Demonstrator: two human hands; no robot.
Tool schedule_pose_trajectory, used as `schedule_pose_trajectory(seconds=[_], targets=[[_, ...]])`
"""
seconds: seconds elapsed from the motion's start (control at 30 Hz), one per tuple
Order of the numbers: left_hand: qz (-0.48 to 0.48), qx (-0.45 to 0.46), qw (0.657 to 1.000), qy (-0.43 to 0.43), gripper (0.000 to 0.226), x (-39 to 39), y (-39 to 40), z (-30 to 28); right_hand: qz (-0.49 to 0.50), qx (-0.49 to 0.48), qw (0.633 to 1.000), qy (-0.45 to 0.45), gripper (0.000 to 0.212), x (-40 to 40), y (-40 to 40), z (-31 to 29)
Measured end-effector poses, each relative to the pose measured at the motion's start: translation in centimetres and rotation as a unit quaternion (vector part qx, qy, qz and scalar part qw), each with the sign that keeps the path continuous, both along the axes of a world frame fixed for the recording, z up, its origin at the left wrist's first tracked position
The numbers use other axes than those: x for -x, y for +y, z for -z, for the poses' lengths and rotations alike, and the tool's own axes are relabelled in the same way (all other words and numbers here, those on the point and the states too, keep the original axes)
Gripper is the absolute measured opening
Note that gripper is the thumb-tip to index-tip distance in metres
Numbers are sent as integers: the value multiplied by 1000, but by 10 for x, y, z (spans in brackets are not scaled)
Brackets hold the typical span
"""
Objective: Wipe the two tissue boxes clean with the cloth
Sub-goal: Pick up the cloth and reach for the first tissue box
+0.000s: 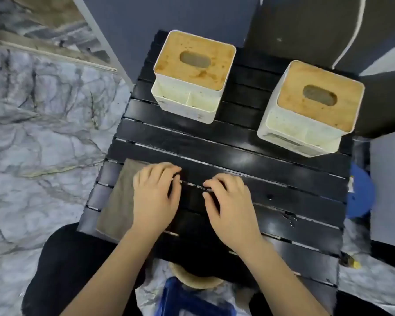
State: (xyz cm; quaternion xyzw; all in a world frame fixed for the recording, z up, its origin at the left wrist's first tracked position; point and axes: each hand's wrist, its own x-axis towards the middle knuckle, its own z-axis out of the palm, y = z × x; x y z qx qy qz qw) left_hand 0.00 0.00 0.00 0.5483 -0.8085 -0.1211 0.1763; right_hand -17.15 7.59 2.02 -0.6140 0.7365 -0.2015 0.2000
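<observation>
Two white tissue boxes with stained wooden lids stand at the far side of a black slatted table (pixel 260 160). One tissue box (pixel 192 60) is at the far left, the other tissue box (pixel 317 103) at the right edge. Both have dirty open compartments on their near side. A grey-brown cloth (pixel 116 201) lies flat at the table's near left corner. My left hand (pixel 155 197) rests on the cloth's right part, fingers loosely bent. My right hand (pixel 230 208) rests on the bare slats beside it, fingers loosely bent and holding nothing.
A blue round stool (pixel 360 192) stands just off the table's right edge. A dark block (pixel 306 30) with a white cable rises behind the right box. Marble-patterned floor (pixel 32 133) lies to the left. My dark-clad legs are under the near edge.
</observation>
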Motion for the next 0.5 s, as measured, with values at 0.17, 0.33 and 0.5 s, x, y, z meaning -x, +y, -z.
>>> schedule_pose_trajectory(seconds=[0.17, 0.33, 0.5], targets=[[-69, 72, 994, -46, 40, -29, 1, 26, -51, 64, 994, 71, 23, -18, -13, 35], [-87, -6, 993, -77, 62, -58, 13, 34, -63, 96, 987, 111, 29, -25, -6, 50], [-111, -36, 989, -88, 64, -68, 13, 50, -30, 92, 991, 97, 32, -33, 10, 54]])
